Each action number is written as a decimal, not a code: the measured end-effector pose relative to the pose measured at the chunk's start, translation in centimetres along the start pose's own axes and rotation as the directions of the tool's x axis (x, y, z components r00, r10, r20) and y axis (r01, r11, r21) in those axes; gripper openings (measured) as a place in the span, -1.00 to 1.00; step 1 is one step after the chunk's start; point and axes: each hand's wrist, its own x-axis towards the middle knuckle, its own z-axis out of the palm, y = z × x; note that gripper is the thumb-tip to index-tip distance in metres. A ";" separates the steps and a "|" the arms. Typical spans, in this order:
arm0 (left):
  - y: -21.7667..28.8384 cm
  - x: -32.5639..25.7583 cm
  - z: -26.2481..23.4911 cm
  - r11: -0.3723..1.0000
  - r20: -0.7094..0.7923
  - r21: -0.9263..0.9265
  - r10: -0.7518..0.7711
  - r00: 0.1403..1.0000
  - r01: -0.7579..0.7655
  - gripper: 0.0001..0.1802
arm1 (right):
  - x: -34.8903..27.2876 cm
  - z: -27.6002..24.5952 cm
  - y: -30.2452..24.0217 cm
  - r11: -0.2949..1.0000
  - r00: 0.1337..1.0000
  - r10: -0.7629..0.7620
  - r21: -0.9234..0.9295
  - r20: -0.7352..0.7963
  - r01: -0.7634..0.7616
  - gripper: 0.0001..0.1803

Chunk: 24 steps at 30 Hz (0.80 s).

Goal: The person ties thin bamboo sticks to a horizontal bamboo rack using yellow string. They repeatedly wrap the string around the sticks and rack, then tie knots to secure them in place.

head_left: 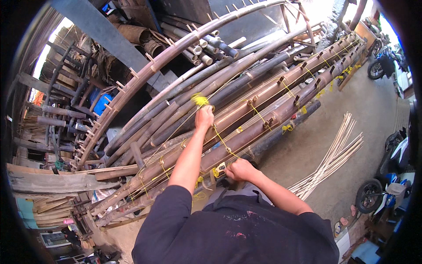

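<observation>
My left hand [204,118] is closed, reaching over the far bamboo pole. A blurred bundle of yellow cord [200,99] sticks out just beyond its fingers. From near that hand a thin yellow cord [222,140] stretches taut across two long brown bamboo poles [259,99] to my right hand [241,169]. That hand is a fist at the near side, beside the lower pole [235,147]. More yellow cords tie the paired poles together along their length, near short dark pegs [280,80]. Exactly how the fingers hold the cord is hidden.
Behind lie many stacked bamboo poles [176,115], under a curved pegged pole [154,66]. Thin bamboo sticks [327,160] lie on the floor to the right. Motorbikes [373,193] stand along the right side. Planks [48,182] are at the left.
</observation>
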 end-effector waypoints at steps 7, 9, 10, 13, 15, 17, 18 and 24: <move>-1.5 -4.8 -10.0 0.985 0.023 0.091 0.148 0.989 -0.150 -0.56 | 1.3 4.3 -6.7 0.990 0.995 0.095 0.102 -0.004 -0.094 -0.70; -1.6 -9.6 -13.8 0.979 0.071 0.205 -0.035 0.997 0.020 -0.63 | 1.5 9.1 -7.2 0.713 0.993 0.104 0.692 0.057 -0.114 -0.75; -3.5 -12.3 -15.0 0.956 0.131 0.292 -0.043 0.990 0.003 -0.63 | 2.0 8.8 -8.8 0.103 0.917 0.320 0.954 0.237 -0.283 -0.79; -5.6 -19.0 -14.6 0.984 0.338 0.154 0.033 0.940 -0.090 -0.68 | 3.6 10.1 -9.3 -0.636 0.742 0.641 0.678 0.197 0.369 -0.88; -4.2 -20.0 -14.0 0.980 0.221 0.199 -0.042 0.974 -0.002 -0.63 | 8.2 6.9 -13.3 -0.236 0.450 0.887 0.737 -0.102 0.633 -0.82; -5.1 -19.7 -13.0 0.981 0.238 0.174 -0.124 0.963 0.084 -0.64 | 12.5 5.9 -17.0 0.234 0.588 0.717 0.923 -0.375 0.304 -0.78; -6.6 -20.1 -12.1 0.993 0.175 0.119 -0.040 0.984 0.019 -0.67 | 14.7 5.7 -18.4 0.444 0.677 0.586 0.875 -0.445 0.191 -0.75; -7.3 -18.3 -12.8 0.997 0.250 0.051 -0.067 0.966 0.057 -0.67 | 23.3 -0.6 -14.5 0.944 0.940 0.324 -0.029 -0.103 -0.328 -0.09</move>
